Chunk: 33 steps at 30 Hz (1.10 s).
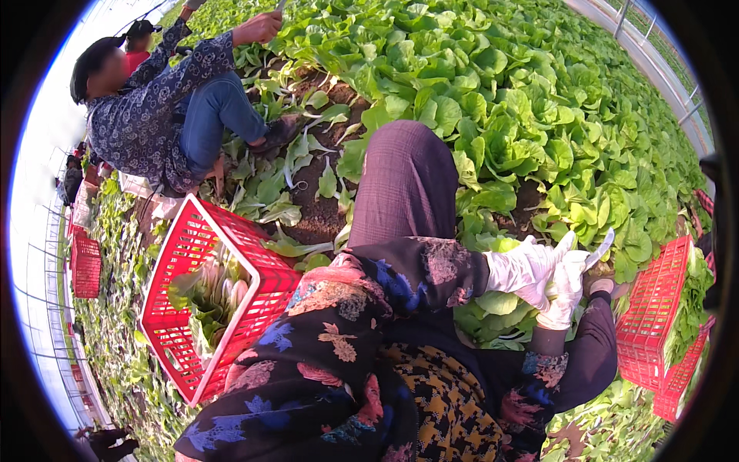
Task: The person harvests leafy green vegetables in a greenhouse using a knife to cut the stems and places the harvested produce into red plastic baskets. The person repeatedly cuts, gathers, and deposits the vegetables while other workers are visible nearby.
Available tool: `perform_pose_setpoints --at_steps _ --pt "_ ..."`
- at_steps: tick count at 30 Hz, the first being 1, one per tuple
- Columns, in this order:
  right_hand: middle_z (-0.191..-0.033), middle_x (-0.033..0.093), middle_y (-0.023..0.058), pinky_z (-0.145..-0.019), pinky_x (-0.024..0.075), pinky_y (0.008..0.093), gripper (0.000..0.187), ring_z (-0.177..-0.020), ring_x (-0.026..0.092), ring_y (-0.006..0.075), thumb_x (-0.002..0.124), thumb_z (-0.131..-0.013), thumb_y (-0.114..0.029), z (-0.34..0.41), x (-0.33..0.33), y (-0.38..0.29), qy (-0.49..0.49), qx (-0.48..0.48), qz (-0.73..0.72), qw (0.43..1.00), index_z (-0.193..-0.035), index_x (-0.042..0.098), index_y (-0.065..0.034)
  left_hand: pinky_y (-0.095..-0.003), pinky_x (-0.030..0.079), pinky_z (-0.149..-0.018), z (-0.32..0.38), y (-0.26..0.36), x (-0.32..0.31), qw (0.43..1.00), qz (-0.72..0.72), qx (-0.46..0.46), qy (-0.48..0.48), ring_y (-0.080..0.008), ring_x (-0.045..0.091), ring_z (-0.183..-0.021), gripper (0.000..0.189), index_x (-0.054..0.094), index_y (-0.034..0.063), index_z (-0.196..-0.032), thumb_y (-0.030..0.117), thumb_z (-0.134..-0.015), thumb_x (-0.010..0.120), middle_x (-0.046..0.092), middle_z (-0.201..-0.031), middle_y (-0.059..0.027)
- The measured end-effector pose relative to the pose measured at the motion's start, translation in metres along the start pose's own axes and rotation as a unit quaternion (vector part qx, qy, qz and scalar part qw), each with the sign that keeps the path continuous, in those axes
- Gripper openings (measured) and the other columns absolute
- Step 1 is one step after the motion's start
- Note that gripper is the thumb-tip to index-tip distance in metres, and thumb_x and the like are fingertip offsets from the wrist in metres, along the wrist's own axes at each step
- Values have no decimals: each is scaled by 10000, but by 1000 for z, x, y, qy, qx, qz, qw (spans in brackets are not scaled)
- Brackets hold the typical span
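Note:
My left hand (522,272), in a white glove, reaches in from the left and meets my right hand (563,291) beyond my bent knee. The right hand, also gloved in white, is closed around a knife, and its pale blade (601,249) points up and to the right. Some fingers of the left hand are extended and others overlap the right hand, so whether it grips anything cannot be told. Broad green leaves (497,305) lie just below the left hand. A dense bed of leafy greens (519,121) spreads in front of me.
A red plastic crate (268,286) with cut greens (216,300) stands tilted in view at my left. Filled red crates (649,323) stand at right. A co-worker (156,115) sits at upper left, with other people behind. Loose leaves (297,153) lie on the soil.

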State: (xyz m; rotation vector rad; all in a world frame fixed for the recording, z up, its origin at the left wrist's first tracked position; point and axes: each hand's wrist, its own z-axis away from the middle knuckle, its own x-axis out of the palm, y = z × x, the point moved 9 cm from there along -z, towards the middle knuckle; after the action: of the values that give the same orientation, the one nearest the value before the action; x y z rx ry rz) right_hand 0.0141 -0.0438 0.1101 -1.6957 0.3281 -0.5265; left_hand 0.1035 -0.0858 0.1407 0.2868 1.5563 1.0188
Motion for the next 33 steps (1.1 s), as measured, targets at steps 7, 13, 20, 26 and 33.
perform_pose_setpoints --at_steps 7,13,20,26,33 --pt "-909 548 29 -778 461 300 228 -766 531 132 528 -885 -61 -19 40 -14 -77 57 -93 991 -1104 526 2 -545 245 -1019 44 9 -47 972 6 93 216 -305 502 -1149 1260 76 -126 -1411 505 -572 774 502 -1243 -181" --pt "-875 564 46 -708 475 290 285 -727 536 128 551 -860 -34 -40 34 -52 -166 146 -224 949 -1135 518 30 -470 364 -960 110 7 -125 896 119 83 421 -349 537 -1098 966 439 -90 -1242 558 -610 774 538 -1166 -255" --pt "-1219 588 152 -854 470 332 597 -933 614 256 753 -669 -42 46 154 -196 -173 -477 497 704 -1202 489 10 -392 409 -987 157 -10 -142 843 123 93 516 -365 503 -1155 856 380 -43 -1332 447 -736 753 488 -1255 -240" --pt "-1200 608 131 -834 474 349 545 -980 610 245 697 -722 -13 48 192 -215 -255 -481 483 686 -1224 485 -20 -380 537 -762 166 -42 -162 814 509 0 280 -282 645 -891 790 499 -82 -1156 620 -806 595 615 -1004 -235" --pt "-1148 591 29 -810 463 395 292 -948 557 202 638 -797 -267 156 259 -193 -407 -685 473 374 -1065 594 -162 -471 549 -691 169 15 -118 454 885 41 -98 -287 661 -743 380 615 10 -991 345 -833 701 674 -826 -175"
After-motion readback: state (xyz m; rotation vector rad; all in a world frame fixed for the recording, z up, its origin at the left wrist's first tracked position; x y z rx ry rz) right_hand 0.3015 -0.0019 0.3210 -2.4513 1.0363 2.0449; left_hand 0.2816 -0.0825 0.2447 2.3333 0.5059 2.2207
